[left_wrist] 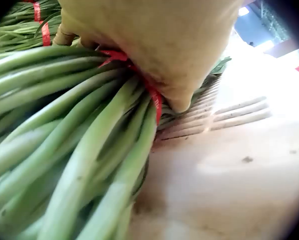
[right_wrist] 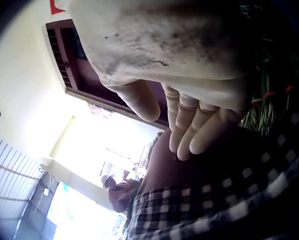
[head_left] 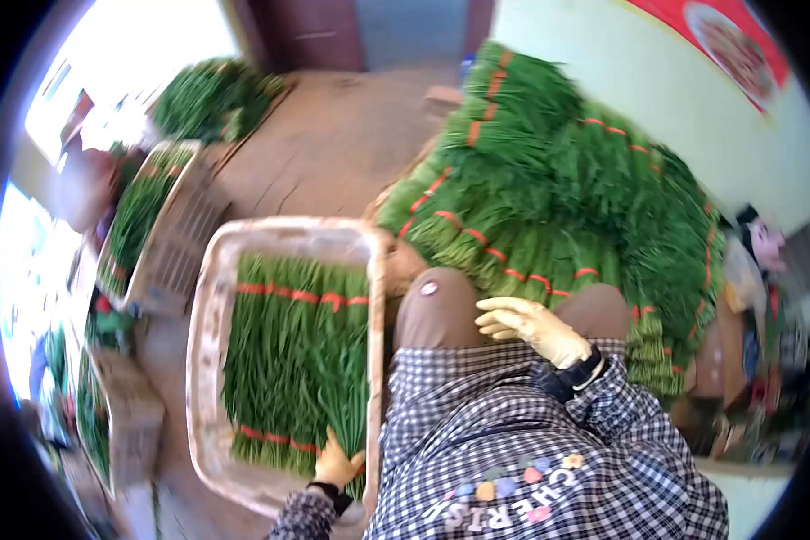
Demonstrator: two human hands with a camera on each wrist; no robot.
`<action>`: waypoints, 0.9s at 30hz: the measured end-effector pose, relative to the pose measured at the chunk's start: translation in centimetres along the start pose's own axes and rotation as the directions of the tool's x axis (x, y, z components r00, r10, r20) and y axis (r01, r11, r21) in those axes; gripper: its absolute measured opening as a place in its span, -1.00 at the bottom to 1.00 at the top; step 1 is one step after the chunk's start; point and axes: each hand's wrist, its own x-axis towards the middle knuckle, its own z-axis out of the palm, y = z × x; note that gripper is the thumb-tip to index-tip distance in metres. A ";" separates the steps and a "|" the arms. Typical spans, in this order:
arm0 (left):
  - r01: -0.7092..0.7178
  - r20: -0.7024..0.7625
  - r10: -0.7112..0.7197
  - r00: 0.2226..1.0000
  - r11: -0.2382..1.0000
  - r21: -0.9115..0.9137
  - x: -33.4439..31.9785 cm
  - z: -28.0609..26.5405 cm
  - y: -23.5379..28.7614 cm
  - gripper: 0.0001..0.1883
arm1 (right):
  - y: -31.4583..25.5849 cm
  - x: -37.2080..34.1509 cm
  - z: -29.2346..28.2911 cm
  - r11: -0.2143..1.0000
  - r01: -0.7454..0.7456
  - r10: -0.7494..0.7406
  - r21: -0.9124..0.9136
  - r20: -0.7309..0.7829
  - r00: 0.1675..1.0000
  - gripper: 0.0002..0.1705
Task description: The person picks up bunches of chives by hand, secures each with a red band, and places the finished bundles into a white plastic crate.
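Observation:
My left hand [head_left: 337, 464], in a pale rubber glove, is at the near right corner of a light plastic crate [head_left: 200, 378]. It grips a bundle of green chives [left_wrist: 84, 145] around its red tape [left_wrist: 154, 97], with the stalk ends fanning out in the left wrist view. Beneath and beside it, several taped chive bundles [head_left: 274, 360] lie side by side in the crate. Above my lap hangs my right hand [head_left: 540, 331], also gloved. Its fingers [right_wrist: 182, 125] are loosely extended and hold nothing.
A large pile of taped chive bundles [head_left: 549, 180] is stacked ahead to the right, against the wall. More crates [head_left: 184, 225] of greens stand at the left, near a person whose face is blurred. Another heap of greens [head_left: 211, 99] lies on the floor [head_left: 324, 135] farther back.

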 end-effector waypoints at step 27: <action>-0.925 -0.157 0.945 0.288 0.317 0.209 2.0 -17.8 42.2 -0.47 | 26.2 -19.0 -37.0 0.673 -0.558 -0.543 -0.486 -0.837 0.074 -0.52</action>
